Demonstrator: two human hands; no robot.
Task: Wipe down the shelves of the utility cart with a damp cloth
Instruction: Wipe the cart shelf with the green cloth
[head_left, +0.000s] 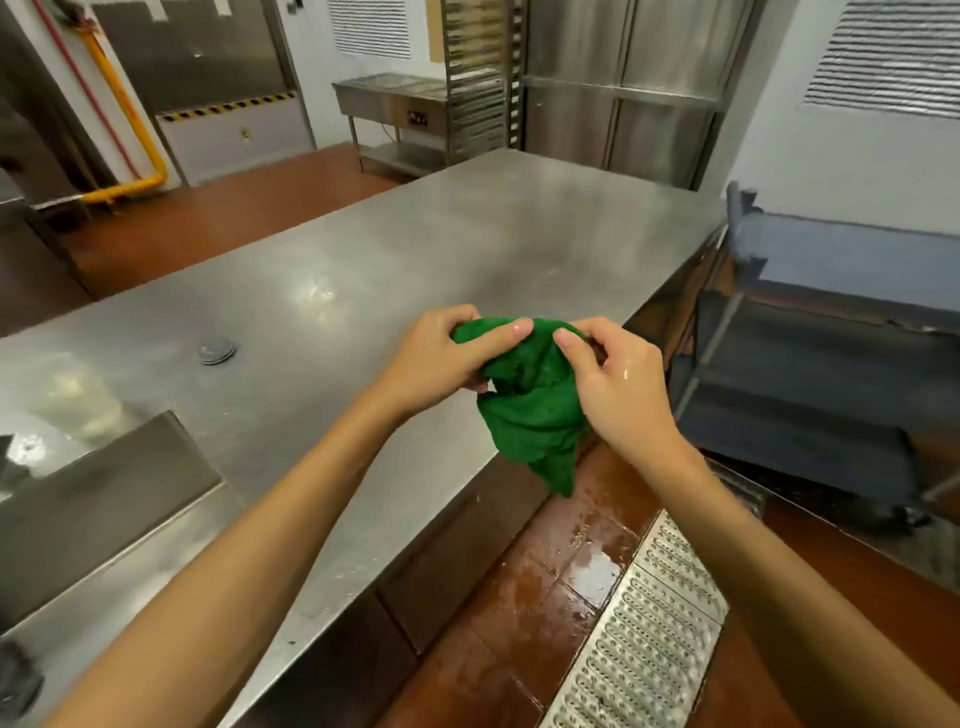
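Cloth (530, 410), one only, green and crumpled, hung bunched between two hands at the centre of the head view. Its folds were deep and its lower tail drooped toward six o'clock, past the table (363, 260) edge and over the wet floor (561, 561). It touched neither the table nor the cart.

The left hand (441, 358), at nine o'clock of the cloth, gripped its upper part, fingers curled round the fabric and thumb laid across the top. The right hand (618, 384), at three o'clock of it, pinched the other upper part with curled fingers; a wet sheen showed on its back.

One cart (831, 364), dark blue-grey and blurred, stood at three o'clock, well apart from the hands. Three shelves seemed to show on it, though the blur left that unsure.

One steel table filled the middle and the nine o'clock side, bearing one small round disc (216, 351). One perforated metal grate (649, 623) lay in the floor at five o'clock. One yellow pipe (130, 130) ran at ten o'clock, and two louvred vents (883, 57) hung on the far walls.
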